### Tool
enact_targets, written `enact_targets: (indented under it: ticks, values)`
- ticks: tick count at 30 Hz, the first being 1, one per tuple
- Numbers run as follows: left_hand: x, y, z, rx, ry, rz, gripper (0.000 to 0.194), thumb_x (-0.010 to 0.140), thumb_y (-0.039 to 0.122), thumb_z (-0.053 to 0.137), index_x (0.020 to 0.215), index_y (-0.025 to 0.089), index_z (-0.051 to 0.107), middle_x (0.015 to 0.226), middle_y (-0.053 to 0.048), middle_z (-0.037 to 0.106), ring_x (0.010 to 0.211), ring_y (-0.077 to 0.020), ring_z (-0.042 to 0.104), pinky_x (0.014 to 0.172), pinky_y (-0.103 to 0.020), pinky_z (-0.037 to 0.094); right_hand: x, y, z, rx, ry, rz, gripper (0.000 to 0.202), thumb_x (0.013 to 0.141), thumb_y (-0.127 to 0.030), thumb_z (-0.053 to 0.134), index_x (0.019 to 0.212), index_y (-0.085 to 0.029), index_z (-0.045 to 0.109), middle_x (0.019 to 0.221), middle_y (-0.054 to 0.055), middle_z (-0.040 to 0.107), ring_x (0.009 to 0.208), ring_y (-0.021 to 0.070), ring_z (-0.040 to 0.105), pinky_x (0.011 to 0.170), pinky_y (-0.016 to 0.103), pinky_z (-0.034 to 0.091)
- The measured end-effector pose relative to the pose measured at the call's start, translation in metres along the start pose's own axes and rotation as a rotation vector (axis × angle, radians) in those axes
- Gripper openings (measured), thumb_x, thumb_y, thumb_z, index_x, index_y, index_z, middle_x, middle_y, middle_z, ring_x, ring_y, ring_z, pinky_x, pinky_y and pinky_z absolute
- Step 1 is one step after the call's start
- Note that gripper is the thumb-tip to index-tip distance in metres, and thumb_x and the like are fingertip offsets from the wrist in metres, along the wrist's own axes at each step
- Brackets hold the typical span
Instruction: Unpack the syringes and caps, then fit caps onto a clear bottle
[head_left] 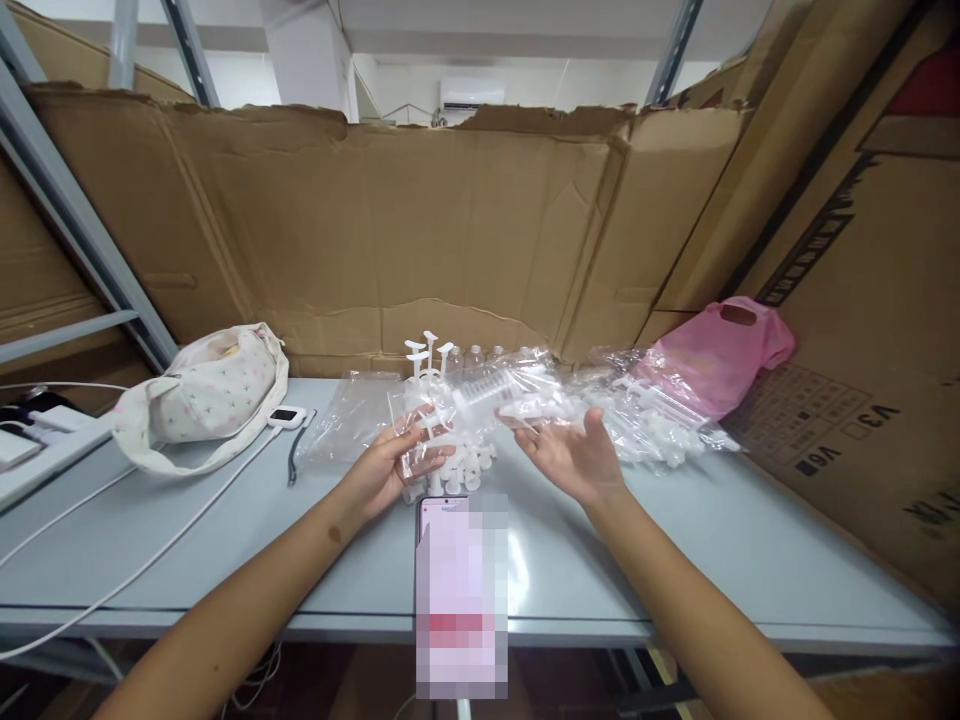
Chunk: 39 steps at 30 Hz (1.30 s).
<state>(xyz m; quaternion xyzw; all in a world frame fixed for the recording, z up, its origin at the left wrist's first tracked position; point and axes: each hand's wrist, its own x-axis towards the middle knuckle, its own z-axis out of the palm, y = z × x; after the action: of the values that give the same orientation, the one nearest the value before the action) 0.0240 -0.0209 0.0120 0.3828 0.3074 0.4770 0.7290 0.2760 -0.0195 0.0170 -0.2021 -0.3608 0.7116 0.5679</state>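
My left hand point(401, 460) pinches the near-left end of a clear plastic bag point(487, 390) between thumb and fingers. Inside the bag lie white and clear plastic parts, one with ridged markings; their exact kind is hard to make out. My right hand point(574, 460) is palm up with thumb and fingers spread, its fingertips at the bag's right underside. Just beyond and below the left hand, small white plastic caps point(469, 465) sit in a cluster. White T-shaped plungers point(429, 350) stand upright behind it, next to clear bottles point(475, 356) partly hidden by the bag.
A phone point(457, 590) stands at the table's front edge. More bagged white parts point(667, 430) and a pink bag point(724, 355) lie right. At left are a flowered cloth bag point(217, 385), a white cable point(187, 520) and a power strip point(56, 450). Cardboard point(420, 220) walls the back.
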Motion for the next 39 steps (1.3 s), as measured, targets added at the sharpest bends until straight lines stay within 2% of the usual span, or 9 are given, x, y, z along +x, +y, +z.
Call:
enact_targets:
  ticks: [3,8,11,18,23,29,32,37,39]
  values:
    - [-0.001,-0.005,0.002,0.046,-0.087,-0.01,0.048,0.087,0.019,0.057,0.133,0.024,0.042,0.122,-0.012,0.061,0.086,-0.0186,0.07,0.074,-0.027,0.057,0.002,0.012,0.001,0.01,0.046,-0.057,0.044,0.051,-0.054,0.08,0.077,-0.023,0.063,0.101,0.007,0.069,0.106,0.0232,0.059,0.075,0.028,0.051]
    - [-0.003,-0.013,0.008,0.105,-0.203,-0.048,0.058,0.082,0.025,0.065,0.134,0.023,0.04,0.112,-0.011,0.065,0.084,-0.0196,0.07,0.076,-0.031,0.054,0.005,0.034,0.006,0.038,0.013,0.113,0.031,0.061,-0.04,0.08,0.078,-0.021,0.064,0.091,0.005,0.07,0.089,0.0226,0.065,0.08,0.037,0.051]
    - [-0.004,-0.017,0.011,0.149,-0.203,-0.06,0.064,0.079,0.032,0.068,0.135,0.023,0.039,0.108,-0.011,0.066,0.082,-0.0206,0.069,0.076,-0.036,0.053,0.007,0.039,0.007,0.051,0.067,0.104,0.019,0.067,-0.031,0.078,0.077,-0.021,0.064,0.079,0.001,0.07,0.078,0.0182,0.065,0.081,0.036,0.052]
    - [-0.001,-0.004,0.0,0.583,0.047,0.358,0.064,0.08,0.034,0.065,0.135,0.028,0.034,0.124,-0.01,0.055,0.098,-0.0184,0.062,0.09,-0.037,0.047,0.004,0.03,0.001,0.053,0.128,0.134,0.012,0.072,-0.024,0.074,0.073,-0.02,0.063,0.064,-0.005,0.065,0.064,0.0131,0.063,0.073,0.034,0.055]
    - [0.0,0.003,-0.012,0.963,-0.076,0.448,0.03,0.081,0.032,0.061,0.11,0.023,0.059,0.114,-0.008,0.06,0.106,-0.0205,0.056,0.097,-0.039,0.04,0.0,0.024,0.0,0.016,0.113,0.136,0.009,0.074,-0.024,0.072,0.077,-0.02,0.065,0.072,-0.001,0.068,0.073,0.0175,0.066,0.076,0.037,0.055]
    - [-0.002,0.003,-0.007,1.132,-0.089,0.646,0.014,0.084,0.028,0.057,0.096,0.021,0.062,0.105,-0.007,0.061,0.103,-0.0202,0.055,0.094,-0.038,0.042,-0.002,0.022,0.001,-0.019,0.121,0.135,0.008,0.074,-0.025,0.071,0.078,-0.021,0.066,0.073,-0.001,0.069,0.066,0.0159,0.065,0.07,0.033,0.057]
    - [-0.004,0.005,-0.005,1.139,-0.045,0.749,0.009,0.084,0.026,0.057,0.085,0.019,0.063,0.1,-0.007,0.062,0.101,-0.02,0.056,0.094,-0.036,0.04,-0.001,0.021,0.001,-0.004,0.139,0.141,0.01,0.073,-0.025,0.072,0.076,-0.02,0.064,0.068,-0.002,0.067,0.06,0.0138,0.064,0.068,0.032,0.057]
    - [-0.006,0.01,-0.012,0.828,-0.034,0.668,0.009,0.086,0.028,0.054,0.081,0.02,0.056,0.102,-0.007,0.064,0.104,-0.0213,0.057,0.092,-0.036,0.043,0.003,0.016,-0.002,0.042,0.257,0.106,0.015,0.071,-0.028,0.073,0.07,-0.02,0.06,0.058,-0.003,0.063,0.053,0.0127,0.062,0.058,0.027,0.056]
    - [-0.006,0.013,-0.014,0.864,-0.024,0.683,0.011,0.087,0.028,0.051,0.081,0.02,0.056,0.104,-0.006,0.065,0.106,-0.0217,0.057,0.094,-0.038,0.043,0.005,0.015,-0.003,0.05,0.296,0.08,0.017,0.071,-0.031,0.074,0.071,-0.021,0.06,0.059,-0.003,0.064,0.055,0.0137,0.063,0.054,0.026,0.054]
